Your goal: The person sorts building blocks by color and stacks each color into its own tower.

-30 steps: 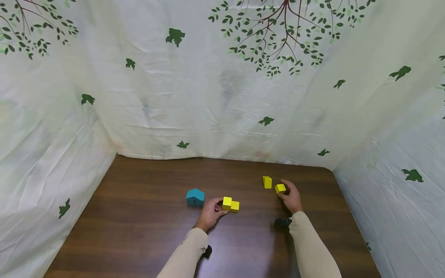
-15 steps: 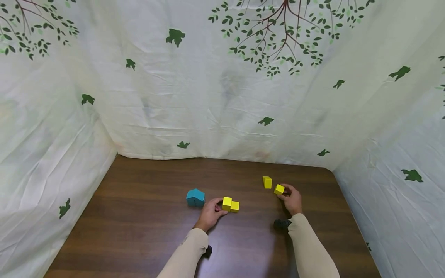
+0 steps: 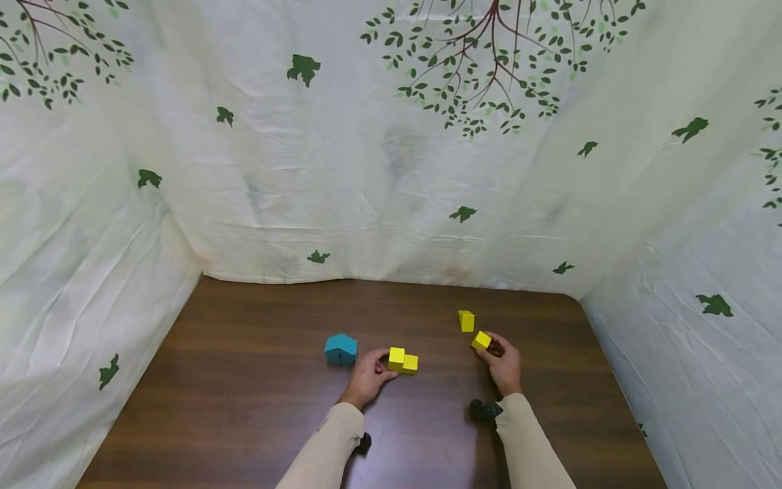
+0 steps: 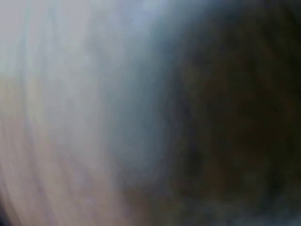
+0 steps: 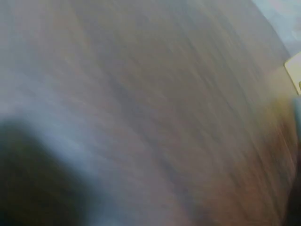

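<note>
In the head view my left hand [image 3: 366, 377] is at the middle of the table, with thumb and forefinger at the left side of a yellow block [image 3: 396, 358], which it pinches. A second yellow block [image 3: 411, 365] touches that one on its right. My right hand [image 3: 505, 365] grips another yellow block [image 3: 480, 340] between thumb and fingers, the block turned at an angle. Just behind it stands a yellow wedge-like block [image 3: 466, 321], apart from the hand. The left wrist view is blurred; the right wrist view catches only a pale yellow block's edge [image 5: 294, 73].
A blue house-shaped piece [image 3: 341, 349] stands left of my left hand. The brown wooden table [image 3: 256, 394] ends at a white cloth [image 3: 366, 204] printed with leaves, hanging behind and along both sides. Dark wrist cameras sit under both sleeves.
My right hand has moved left and slightly toward me with its yellow block, turning it. The left hand and its blocks have stayed in place; the head view has shifted slightly.
</note>
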Available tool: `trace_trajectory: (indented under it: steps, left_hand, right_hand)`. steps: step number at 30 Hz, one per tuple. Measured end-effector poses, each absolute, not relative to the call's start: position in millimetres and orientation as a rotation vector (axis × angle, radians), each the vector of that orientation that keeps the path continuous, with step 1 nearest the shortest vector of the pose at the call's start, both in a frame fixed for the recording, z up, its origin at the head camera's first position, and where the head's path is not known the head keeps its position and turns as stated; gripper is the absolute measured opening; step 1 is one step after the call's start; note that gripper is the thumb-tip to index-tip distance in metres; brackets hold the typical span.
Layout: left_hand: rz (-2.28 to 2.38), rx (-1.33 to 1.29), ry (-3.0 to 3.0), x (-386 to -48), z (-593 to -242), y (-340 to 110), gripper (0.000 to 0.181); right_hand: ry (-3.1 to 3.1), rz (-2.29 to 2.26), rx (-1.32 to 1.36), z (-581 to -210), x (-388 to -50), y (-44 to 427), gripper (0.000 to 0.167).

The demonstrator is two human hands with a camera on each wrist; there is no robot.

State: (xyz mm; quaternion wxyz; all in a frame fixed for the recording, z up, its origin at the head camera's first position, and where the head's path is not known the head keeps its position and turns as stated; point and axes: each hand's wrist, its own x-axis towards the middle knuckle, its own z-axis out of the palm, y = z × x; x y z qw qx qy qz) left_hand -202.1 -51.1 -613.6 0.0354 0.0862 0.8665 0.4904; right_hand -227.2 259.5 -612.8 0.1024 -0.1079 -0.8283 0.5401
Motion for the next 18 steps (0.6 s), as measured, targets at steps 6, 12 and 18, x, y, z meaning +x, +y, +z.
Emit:
trace_trajectory:
  steps: [6, 12, 18]
  left_hand:
    - [1.501, 0.273, 2.659, -201, -614, -51, 0.045]
    - [1.512, 0.265, 2.655, -201, -613, -52, 0.045]
    - [1.52, 0.275, 2.667, -202, -611, -53, 0.045]
  right_hand:
    - [-2.376, 1.691, -0.277, -614, -211, 244, 0.043]
    - [-2.331, 1.783, -0.221, -612, -200, 220, 0.043]
    - [-2.273, 1.851, -0.229, -607, -193, 194, 0.045]
